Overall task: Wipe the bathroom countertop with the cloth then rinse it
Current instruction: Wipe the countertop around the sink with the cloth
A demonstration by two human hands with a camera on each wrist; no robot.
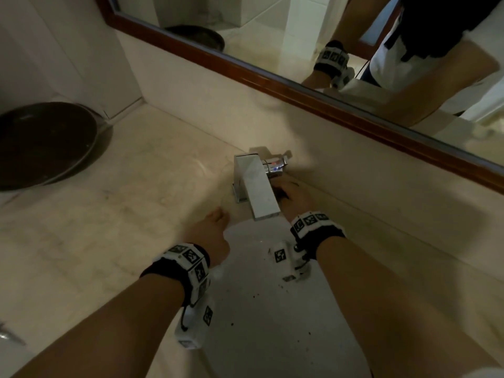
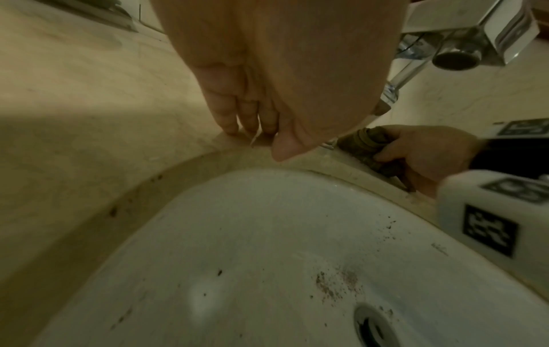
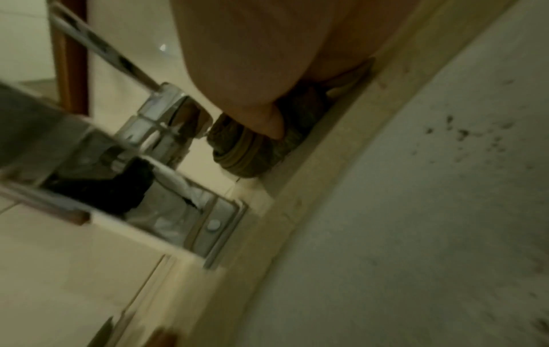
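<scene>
Two hands at the basin edge, one wiping, one braced.

The right hand (image 1: 293, 197) clutches the bunched cloth (image 2: 367, 150) against the worktop (image 1: 114, 214) just right of the tap (image 1: 255, 181); the left hand (image 1: 211, 236), fingers straight and holding nothing, rests at the sink (image 2: 267, 234) rim. From the right hand the spout mouth lies at about nine o'clock, so rinsing probably means a short leftward carry.

Cloth (image 1: 281, 192) mostly hidden behind faucet (image 1: 256, 184).
</scene>
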